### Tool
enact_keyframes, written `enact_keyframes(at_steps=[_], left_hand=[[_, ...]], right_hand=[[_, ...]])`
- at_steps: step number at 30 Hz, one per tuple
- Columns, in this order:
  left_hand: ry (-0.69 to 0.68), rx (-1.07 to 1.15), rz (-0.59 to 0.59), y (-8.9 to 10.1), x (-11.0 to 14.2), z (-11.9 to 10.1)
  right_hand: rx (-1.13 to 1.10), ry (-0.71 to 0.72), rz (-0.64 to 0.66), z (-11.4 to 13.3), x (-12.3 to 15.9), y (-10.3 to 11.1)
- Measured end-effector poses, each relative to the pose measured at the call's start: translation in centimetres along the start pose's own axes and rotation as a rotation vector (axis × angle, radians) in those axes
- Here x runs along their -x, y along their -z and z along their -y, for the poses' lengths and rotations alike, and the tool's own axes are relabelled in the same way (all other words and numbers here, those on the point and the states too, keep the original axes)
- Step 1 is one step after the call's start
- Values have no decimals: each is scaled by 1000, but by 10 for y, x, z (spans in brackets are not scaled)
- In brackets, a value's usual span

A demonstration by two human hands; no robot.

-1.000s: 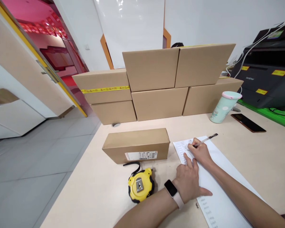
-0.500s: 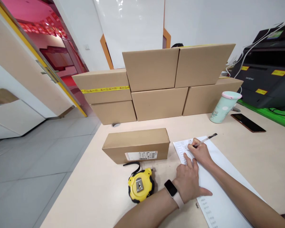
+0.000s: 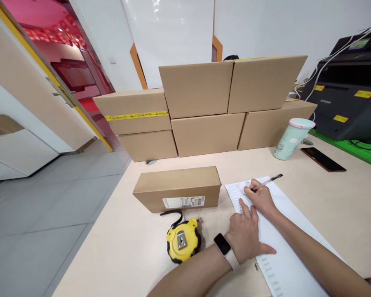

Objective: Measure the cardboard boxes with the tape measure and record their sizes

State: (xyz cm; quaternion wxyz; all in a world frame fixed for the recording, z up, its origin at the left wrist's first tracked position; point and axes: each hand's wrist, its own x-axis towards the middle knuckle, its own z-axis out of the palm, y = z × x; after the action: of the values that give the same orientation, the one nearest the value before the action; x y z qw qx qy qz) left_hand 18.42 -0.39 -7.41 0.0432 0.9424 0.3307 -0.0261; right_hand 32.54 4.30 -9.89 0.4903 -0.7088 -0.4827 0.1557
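My right hand (image 3: 261, 198) grips a pen (image 3: 274, 178) with its tip down on a white sheet of paper (image 3: 289, 239) that bears handwritten lines along its left side. Resting on the paper's left edge, my left hand (image 3: 245, 233) has its fingers and thumb spread and holds nothing. A watch with a dark screen (image 3: 222, 245) is on that wrist. To the left of this hand lies a yellow and black tape measure (image 3: 184, 242) with a black strap. Just behind the tape measure sits a closed cardboard box (image 3: 176, 181) with a white label on its front.
Several cardboard boxes (image 3: 207, 134) are stacked along the table's back. A mint-green cup (image 3: 290, 140) and a black phone (image 3: 323, 159) stand and lie at the right, near a dark printer (image 3: 349, 99). The table's left edge drops to a tiled floor (image 3: 49, 206).
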Motion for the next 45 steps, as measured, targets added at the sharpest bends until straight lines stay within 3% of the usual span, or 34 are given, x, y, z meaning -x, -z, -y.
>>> enact_keyframes(at_steps=[7, 12, 15, 20, 22, 25, 26, 28, 30, 34, 37, 41, 45], left_hand=[[-12, 12, 9, 2, 2, 0], [6, 35, -24, 3, 3, -1], [0, -1, -60, 9, 12, -7], [-188, -47, -243, 37, 45, -21], [-213, 31, -254, 53, 65, -20], [-77, 214, -150, 70, 99, 0], [19, 278, -170, 72, 112, 11], [192, 394, -262, 67, 136, 37], [359, 376, -336, 55, 155, 63], [475, 363, -260, 31, 172, 99], [437, 419, -198, 22, 168, 106], [422, 412, -257, 15, 156, 101], [510, 560, -372, 11, 158, 101]], right_hand=[[78, 66, -18, -3, -4, 7], [168, 261, 135, -6, -11, 21], [373, 405, 189, -13, -13, 24], [588, 529, 197, -24, -13, 21], [590, 540, 147, -26, -13, 21], [571, 535, 28, -25, -14, 24], [563, 532, -21, -21, -15, 26], [533, 527, -119, -7, -16, 33], [478, 520, -178, 17, -13, 41], [349, 519, -129, 76, 8, 52], [228, 680, -58, 104, 34, 47], [200, 938, 60, 110, 60, 27], [271, 966, 8, 109, 60, 13]])
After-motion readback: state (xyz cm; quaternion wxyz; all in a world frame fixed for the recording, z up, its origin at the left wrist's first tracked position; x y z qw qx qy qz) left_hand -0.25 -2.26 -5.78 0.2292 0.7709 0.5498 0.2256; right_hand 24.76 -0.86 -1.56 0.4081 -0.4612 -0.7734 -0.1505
